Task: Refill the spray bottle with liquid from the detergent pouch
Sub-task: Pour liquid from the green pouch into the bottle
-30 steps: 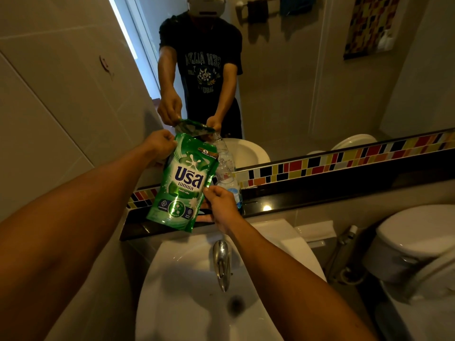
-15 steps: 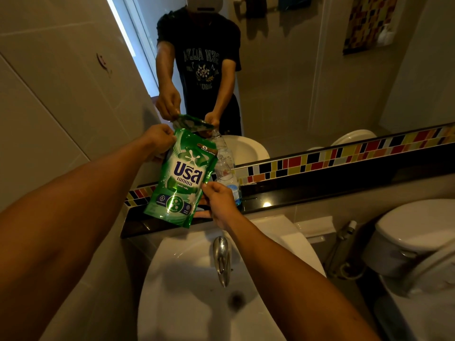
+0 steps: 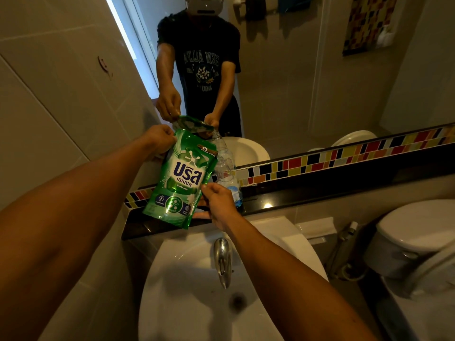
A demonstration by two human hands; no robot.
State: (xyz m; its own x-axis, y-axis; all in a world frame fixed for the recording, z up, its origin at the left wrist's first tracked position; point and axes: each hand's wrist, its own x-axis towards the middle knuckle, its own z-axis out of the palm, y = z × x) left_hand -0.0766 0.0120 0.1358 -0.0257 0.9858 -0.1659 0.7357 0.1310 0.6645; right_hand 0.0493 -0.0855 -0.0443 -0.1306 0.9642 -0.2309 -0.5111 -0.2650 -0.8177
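The green detergent pouch (image 3: 183, 178) is held up, tilted, over the black ledge (image 3: 307, 190) behind the sink. My left hand (image 3: 157, 139) grips its top left corner. My right hand (image 3: 218, 201) pinches its lower right edge, thumb on the front and fingers behind. The clear spray bottle (image 3: 227, 168) stands on the ledge just behind the pouch, without its spray head and with a little blue liquid at the bottom. The pouch's top right corner sits at the bottle's neck. Whether liquid is flowing is hidden.
A white sink (image 3: 187, 279) with a chrome tap (image 3: 222, 259) lies below my arms. A mirror (image 3: 295, 82) above a coloured tile strip reflects a person. A toilet (image 3: 416, 239) and a hose sprayer (image 3: 344, 239) stand at the right. A tiled wall is at the left.
The pouch has shifted slightly up and left in view as the camera moved. Both hands keep the same hold on it.
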